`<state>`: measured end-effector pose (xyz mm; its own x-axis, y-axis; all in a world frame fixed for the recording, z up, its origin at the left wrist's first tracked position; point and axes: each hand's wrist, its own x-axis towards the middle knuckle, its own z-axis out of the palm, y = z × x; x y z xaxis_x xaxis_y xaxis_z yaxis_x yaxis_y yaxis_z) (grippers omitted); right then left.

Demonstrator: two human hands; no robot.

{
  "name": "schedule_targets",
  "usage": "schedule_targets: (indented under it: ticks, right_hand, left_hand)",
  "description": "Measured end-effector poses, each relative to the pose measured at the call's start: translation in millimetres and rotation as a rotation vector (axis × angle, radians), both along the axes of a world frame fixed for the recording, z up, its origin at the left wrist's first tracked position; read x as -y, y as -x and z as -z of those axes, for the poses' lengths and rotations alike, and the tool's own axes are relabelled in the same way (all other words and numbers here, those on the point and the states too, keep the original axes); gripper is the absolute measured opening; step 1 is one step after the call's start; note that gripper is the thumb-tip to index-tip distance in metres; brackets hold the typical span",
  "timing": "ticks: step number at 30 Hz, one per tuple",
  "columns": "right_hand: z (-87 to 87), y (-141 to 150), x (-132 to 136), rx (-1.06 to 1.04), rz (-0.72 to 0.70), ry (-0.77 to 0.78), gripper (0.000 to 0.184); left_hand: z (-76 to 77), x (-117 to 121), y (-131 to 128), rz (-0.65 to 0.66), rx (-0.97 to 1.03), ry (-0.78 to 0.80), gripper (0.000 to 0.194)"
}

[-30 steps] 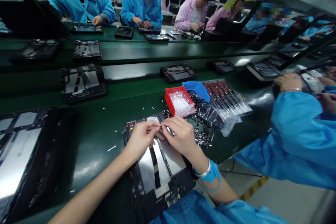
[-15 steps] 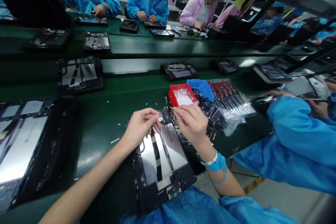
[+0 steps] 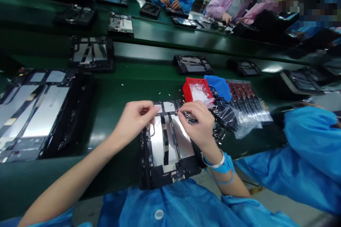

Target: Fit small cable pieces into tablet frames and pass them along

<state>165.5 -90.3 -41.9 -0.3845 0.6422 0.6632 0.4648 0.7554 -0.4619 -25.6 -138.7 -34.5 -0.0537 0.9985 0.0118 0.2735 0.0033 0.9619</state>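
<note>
An opened tablet with silver plates and dark ribbon cables lies at the bench edge in front of me. Over its upper left corner my left hand is closed, thumb against fingers; whatever it pinches is hidden. My right hand, a blue strap on its wrist, pinches at the tablet's upper right corner. A tiny dark bit shows at its fingertips, too small to name. Close to that hand are a red bin of small white pieces and a pile of short dark leads, partly covered by the fingers.
Behind the red bin stands a blue bin. Right of it lie red-and-black wired parts in clear plastic. Another large opened tablet is at left. More units sit along the green bench. A co-worker's blue sleeve is close at right.
The view has tilted down and shifted left. My hands have drawn slightly apart, and the thin wire formerly at my left fingertips no longer shows.
</note>
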Motion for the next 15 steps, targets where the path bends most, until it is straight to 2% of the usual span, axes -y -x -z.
schedule_targets:
  ticks: [2, 3, 4, 5, 6, 8, 10, 12, 15]
  right_hand:
    - [0.9, 6.3, 6.9, -0.083, -0.063, 0.406, 0.010]
    - [2.8, 10.0, 9.8, -0.110, -0.113, 0.611, 0.011]
    - [5.6, 14.0, 12.4, -0.127, -0.166, 0.794, 0.013]
    - [9.1, 18.2, 14.5, -0.134, -0.213, 0.939, 0.014]
    - [13.0, 22.2, 16.0, -0.131, -0.245, 1.040, 0.015]
    - [20.7, 28.9, 17.5, -0.082, -0.260, 1.127, 0.015]
    - [26.5, 33.0, 16.8, -0.015, -0.234, 1.117, 0.013]
    - [29.5, 34.9, 14.5, 0.028, -0.207, 1.081, 0.012]
    - [30.1, 35.8, 10.3, 0.058, -0.185, 1.036, 0.012]
  left_hand:
    - [11.7, 16.6, 22.1, -0.247, -0.399, -0.170, 0.036]
    - [19.4, 25.9, 31.2, -0.340, -0.604, -0.244, 0.030]
    - [27.8, 35.6, 37.9, -0.389, -0.782, -0.312, 0.021]
    - [36.4, 45.6, 41.9, -0.391, -0.918, -0.374, 0.013]
    - [44.9, 55.5, 43.1, -0.353, -1.000, -0.435, 0.014]
    - [59.9, 74.0, 39.0, -0.221, -1.026, -0.556, 0.028]
    - [71.0, 88.6, 30.9, -0.102, -0.964, -0.638, 0.037]
    - [78.1, 97.5, 24.3, 0.001, -0.908, -0.669, 0.043]
    - [83.4, 100.7, 21.4, 0.090, -0.896, -0.660, 0.046]
